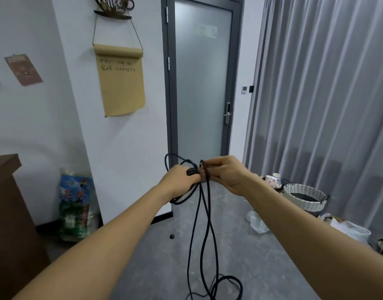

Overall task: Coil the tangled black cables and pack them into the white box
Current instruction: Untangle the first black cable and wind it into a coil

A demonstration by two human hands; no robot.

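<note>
**A:** Where's the cable?

**B:** I've got it raised in front of me, before the frosted glass door [202,83]. My left hand [179,179] is clenched round a small bundle of loops of the black cable [204,224], and my right hand [227,174] pinches a strand just beside it, fingers [210,164] curled on the cord. Two long strands hang down from there to the grey floor [164,256], where a loose loop lies.

**A:** And the white box?

**B:** I can't say for sure. There's a white woven basket [303,197] to the right by the curtain [326,94], but no clear box.

**A:** What worries you?

**B:** The hanging strands cross each other partway down. If I pull the next loop in without letting them untwist, I judge the twist could tighten into a knot. Also, if my left grip slackens while the right reaches for more, the finished loops could spring open and drop.
</note>
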